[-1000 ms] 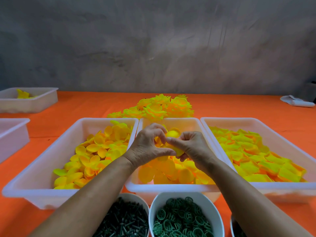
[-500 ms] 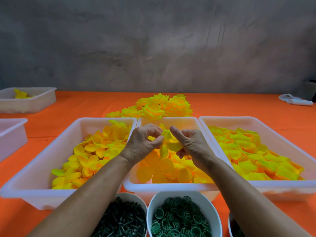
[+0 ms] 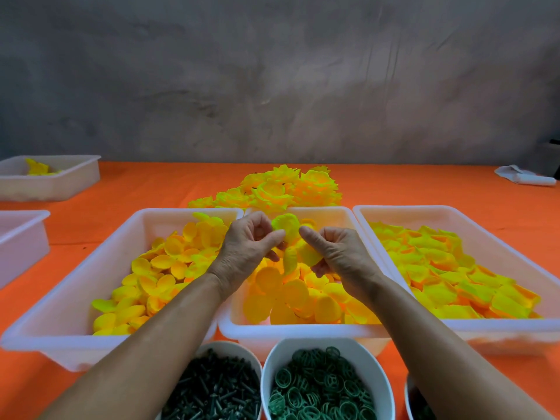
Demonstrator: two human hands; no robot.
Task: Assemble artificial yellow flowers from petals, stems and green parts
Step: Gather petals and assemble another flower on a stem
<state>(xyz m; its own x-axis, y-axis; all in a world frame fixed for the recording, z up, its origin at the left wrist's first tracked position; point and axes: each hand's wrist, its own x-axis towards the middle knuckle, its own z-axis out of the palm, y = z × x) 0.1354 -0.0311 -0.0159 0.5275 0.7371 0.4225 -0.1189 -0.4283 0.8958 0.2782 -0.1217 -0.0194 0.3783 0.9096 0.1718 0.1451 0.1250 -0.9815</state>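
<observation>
Over the middle tray (image 3: 303, 330), my left hand (image 3: 247, 248) and my right hand (image 3: 335, 253) hold a yellow petal piece (image 3: 288, 228) between them. Each hand pinches it with thumb and curled fingers, and its lower lobes hang between the hands. The middle tray holds loose round yellow petals. A left tray (image 3: 75, 298) holds smaller yellow petals. A right tray (image 3: 515, 268) holds yellow-orange petals. Finished yellow flowers (image 3: 281, 189) lie heaped behind the trays. At the near edge stand a bowl of dark green stems (image 3: 215, 389) and a bowl of green rings (image 3: 321, 386).
The table is covered with an orange cloth (image 3: 136, 183). At the far left a white tray (image 3: 54, 177) holds one yellow flower. Another white tray (image 3: 21, 237) stands at the left edge. A white rolled object (image 3: 527, 177) lies far right. A third bowl (image 3: 415, 401) peeks in bottom right.
Both hands have drawn slightly apart, and the yellow petal piece has been spread open between them. It now stands higher, with its top lobe above the fingertips.
</observation>
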